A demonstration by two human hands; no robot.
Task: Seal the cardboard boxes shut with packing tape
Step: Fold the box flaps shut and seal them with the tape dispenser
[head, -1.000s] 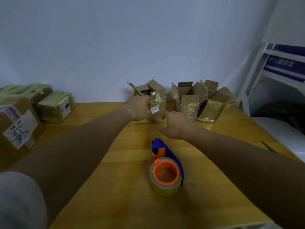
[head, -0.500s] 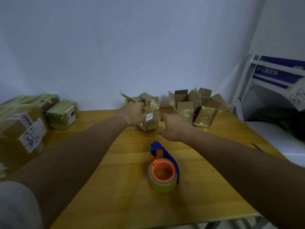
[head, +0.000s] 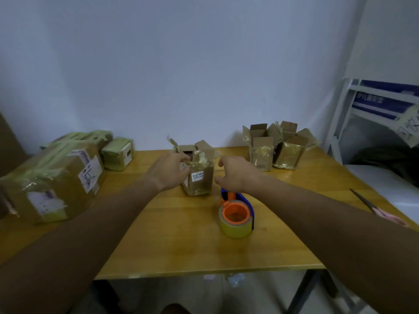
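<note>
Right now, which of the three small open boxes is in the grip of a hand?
The small box with the white label, alone at mid-table. The left hand holds its side; the other two open boxes stand untouched at the back right.

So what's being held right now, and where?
The left hand grips the small open brown cardboard box by its left side near the top; the right hand holds nothing.

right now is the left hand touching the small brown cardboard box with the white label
Touching: the head view shows the left hand gripping the small labelled cardboard box at its left side.

Three open small boxes (head: 200, 171), three sealed parcels (head: 54, 180), one tape dispenser (head: 237, 214).
</note>
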